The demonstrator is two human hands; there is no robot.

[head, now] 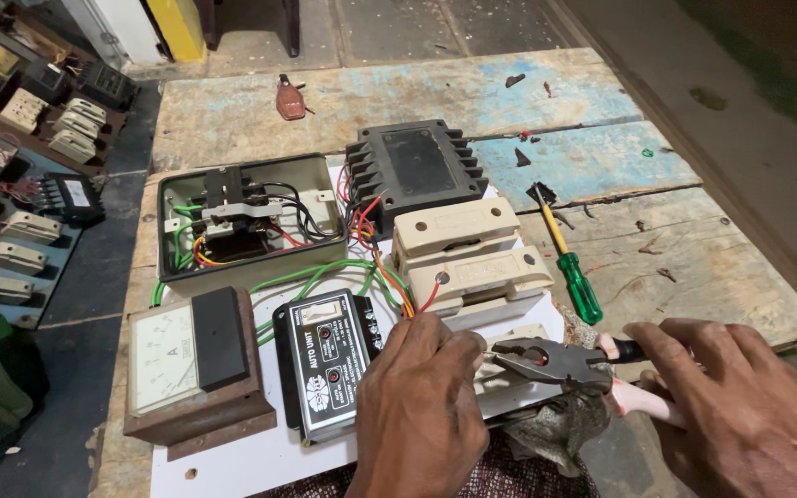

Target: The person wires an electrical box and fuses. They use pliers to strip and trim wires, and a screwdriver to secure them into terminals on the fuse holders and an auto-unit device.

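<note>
Steel pliers (546, 361) in right hand (740, 406), seemingly.

A green screwdriver (569, 268) lies on the wooden table (694, 267); a key fob (291, 99) sits far back; an ammeter (192, 364) stands at the left, beside a black control unit (323, 361); an open switch box (249, 221) lies behind.

Head view. Black control box (325, 373) lies on the white board (260, 456), just left of the left hand (417, 415); its face plate is a black upright rectangle with white lettering, two red-ringed dots and a white round emblem low down. Analog meter (191, 364), far left on the board: white square dial face with a scale arc and thin needle, black block beside it. No packages, signs or lit screens seen.
</note>
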